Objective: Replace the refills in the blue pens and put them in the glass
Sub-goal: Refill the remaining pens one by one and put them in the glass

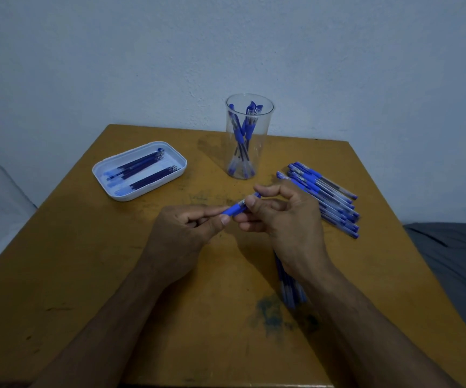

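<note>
Above the table's middle, both hands hold one blue pen [236, 210]. My left hand [183, 231] pinches the blue grip section between thumb and forefinger. My right hand [285, 219] pinches the pen's tip end, its other fingers curled. Most of the pen is hidden by the fingers. The clear glass [250, 166] stands beyond the hands and holds several blue pens. A row of several blue pens [324, 197] lies to the right of the hands. A white tray [108, 189] at the left holds several dark blue refills [145, 170].
Several loose refills [289, 284] lie on the table under my right wrist. The wooden table [86, 275] has a blue ink stain near its front. A pale wall stands close behind the table. Grey cloth [455, 253] lies off the right edge.
</note>
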